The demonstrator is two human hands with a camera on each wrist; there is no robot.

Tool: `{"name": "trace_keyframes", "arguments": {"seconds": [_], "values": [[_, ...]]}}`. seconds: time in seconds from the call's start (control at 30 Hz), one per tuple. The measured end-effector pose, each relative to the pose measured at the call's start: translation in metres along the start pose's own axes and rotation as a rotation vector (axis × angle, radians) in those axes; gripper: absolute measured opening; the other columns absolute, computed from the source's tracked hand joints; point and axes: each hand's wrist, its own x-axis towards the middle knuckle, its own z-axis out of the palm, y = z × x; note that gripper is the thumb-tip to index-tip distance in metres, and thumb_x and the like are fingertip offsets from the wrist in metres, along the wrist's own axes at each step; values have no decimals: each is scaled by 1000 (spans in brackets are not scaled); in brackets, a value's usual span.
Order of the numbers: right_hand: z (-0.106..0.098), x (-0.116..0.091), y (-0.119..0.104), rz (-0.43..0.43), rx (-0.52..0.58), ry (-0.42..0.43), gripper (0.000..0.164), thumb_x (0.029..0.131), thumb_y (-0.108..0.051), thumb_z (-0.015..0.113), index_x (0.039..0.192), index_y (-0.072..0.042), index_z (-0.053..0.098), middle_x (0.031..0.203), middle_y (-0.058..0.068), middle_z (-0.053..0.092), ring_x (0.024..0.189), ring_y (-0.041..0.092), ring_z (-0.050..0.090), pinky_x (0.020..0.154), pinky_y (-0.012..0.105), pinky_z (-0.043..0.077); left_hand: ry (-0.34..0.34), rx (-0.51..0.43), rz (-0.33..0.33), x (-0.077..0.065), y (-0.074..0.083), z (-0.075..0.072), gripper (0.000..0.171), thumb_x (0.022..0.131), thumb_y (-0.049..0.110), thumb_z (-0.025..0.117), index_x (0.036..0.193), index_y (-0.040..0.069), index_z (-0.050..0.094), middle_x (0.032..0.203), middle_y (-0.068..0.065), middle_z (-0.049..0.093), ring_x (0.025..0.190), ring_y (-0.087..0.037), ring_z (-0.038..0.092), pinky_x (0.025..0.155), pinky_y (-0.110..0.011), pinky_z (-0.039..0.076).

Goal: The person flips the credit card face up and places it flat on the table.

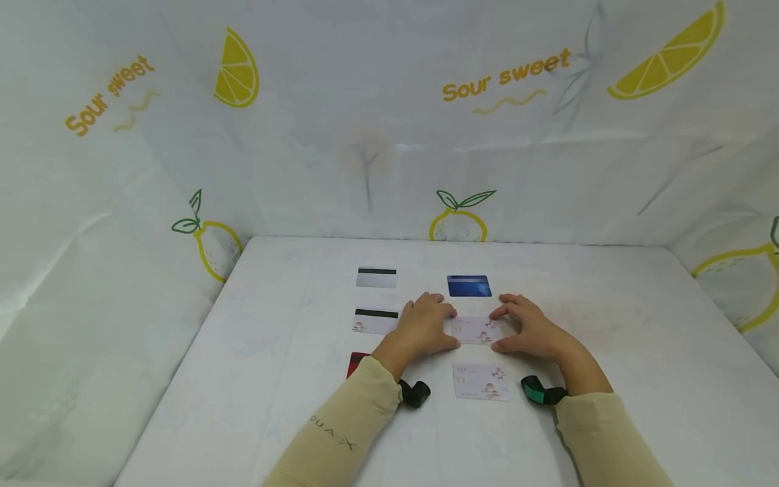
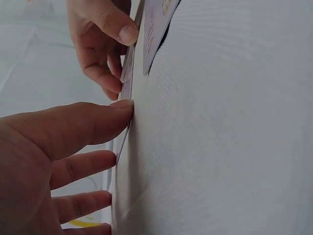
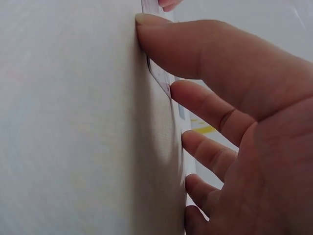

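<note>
A pale pink floral card (image 1: 473,330) lies on the white table between my two hands. My left hand (image 1: 425,325) is at its left short side, with thumb and index fingertips at the corners. At the right short side, my right hand (image 1: 528,329) touches the corners with its thumb and index fingertip. In the left wrist view, the left thumb (image 2: 93,122) meets the card's edge and the other fingers rest on the tabletop. The right wrist view has the right thumb (image 3: 195,49) against the card. A similar VIP card (image 1: 481,382) lies just nearer.
A blue card (image 1: 469,286) lies beyond the hands. To the left are a white card with a black stripe (image 1: 376,279), a striped floral card (image 1: 372,322) and a red card (image 1: 355,364), partly hidden by my left sleeve (image 1: 347,426). A lemon-printed sheet (image 1: 341,169) stands behind the table.
</note>
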Motion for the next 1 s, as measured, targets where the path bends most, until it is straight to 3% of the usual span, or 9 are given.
{"name": "trace_keyframes", "arguments": {"seconds": [0.13,0.27,0.4,0.5,0.63,0.8,1.0], "values": [[-3,-1,0,-12,-10,0,50,75,-31,83,116,-11,63,154,25,28,142,51,16,109,73,17,-39,-36,13,5,-1,-9,59,84,47,74,137,26,57,148,2,49,141,-20,40,112,-47,35],[-5,-1,-1,-14,-10,-1,49,75,-32,83,115,-11,63,154,26,29,142,51,17,108,73,17,-76,-139,-2,17,-8,-26,63,88,45,71,143,25,50,142,2,56,132,-19,50,107,-43,41],[-5,0,-2,-25,-4,-5,49,74,-32,84,114,-11,63,153,26,30,141,52,18,108,73,17,-60,-222,-43,31,-16,-38,60,88,41,72,141,24,51,141,0,56,131,-20,50,106,-45,42],[-5,-1,-1,-36,-8,-16,48,74,-32,84,112,-13,63,152,27,31,140,52,20,108,73,18,-53,-257,-59,42,-21,-37,60,87,38,73,141,22,51,145,-1,51,135,-21,46,109,-45,40],[-9,4,-2,-33,-22,-48,44,78,-34,80,112,-14,61,149,26,37,138,50,27,107,71,24,-46,-246,-56,52,-28,-31,61,88,36,72,142,19,50,148,-3,49,138,-22,43,112,-42,37],[-24,25,2,54,-14,-64,53,84,-36,75,127,-12,54,139,22,49,128,43,41,104,66,35,-10,-168,-54,60,-25,-29,58,89,37,70,141,19,52,144,-4,51,136,-25,44,111,-44,38],[-36,55,4,122,-16,-79,73,88,-34,72,149,-12,38,114,16,56,100,29,52,86,45,47,14,-36,-64,67,-23,-23,58,89,43,69,142,25,52,143,-2,48,134,-25,41,109,-44,37]]}}
